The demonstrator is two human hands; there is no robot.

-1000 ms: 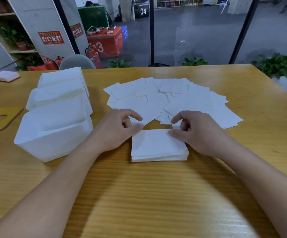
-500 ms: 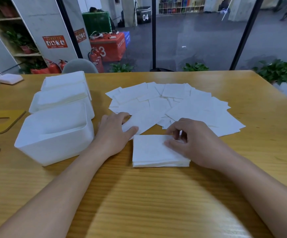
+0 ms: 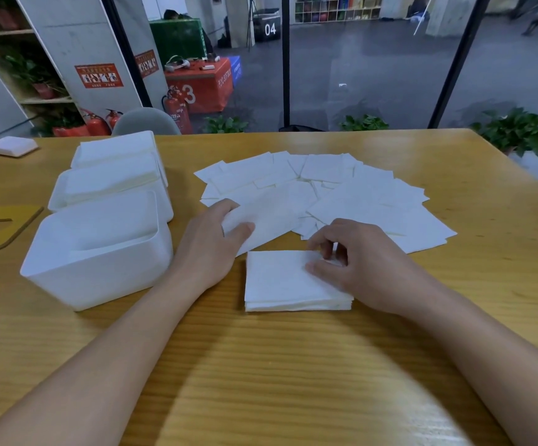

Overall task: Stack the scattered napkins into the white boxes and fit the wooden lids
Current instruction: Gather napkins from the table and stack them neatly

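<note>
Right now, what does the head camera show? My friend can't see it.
The left hand pinches a loose white paper napkin; the right hand rests on a neat napkin stack on the wooden table, beside three white plastic boxes.

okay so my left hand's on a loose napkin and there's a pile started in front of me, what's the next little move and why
Probably lift that loose napkin with the left hand and lay it squarely on the napkin stack. The right hand rests on the stack's right side, steadying it, and the nearest white box looks empty, so the stack likely needs more sheets first.
</note>
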